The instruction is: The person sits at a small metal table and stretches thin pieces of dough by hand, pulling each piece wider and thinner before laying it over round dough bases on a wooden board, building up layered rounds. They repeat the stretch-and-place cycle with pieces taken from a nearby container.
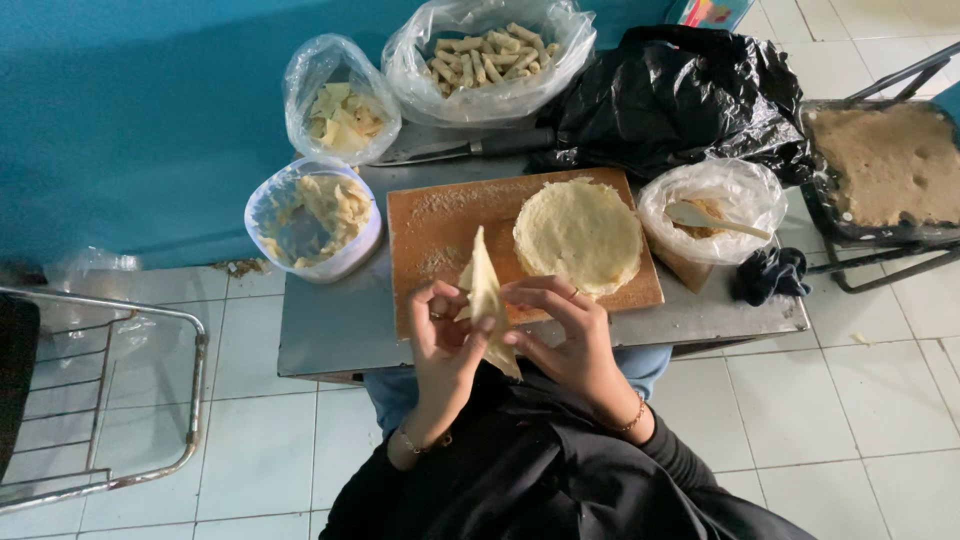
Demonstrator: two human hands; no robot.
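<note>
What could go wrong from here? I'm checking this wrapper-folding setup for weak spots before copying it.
The thin wrapper is pinched between the left hand and right hand above the table's near edge; it might tear or drop onto the lap. The wrapper stack lies uncovered on the wooden board and may dry out. The knife lies beside the bag of rolls, so reaching there could meet its blade.

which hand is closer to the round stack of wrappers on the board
Right. The right hand sits just below the stack of wrappers, almost at its edge; the left hand is further off, across the folded wrapper both hold.
</note>
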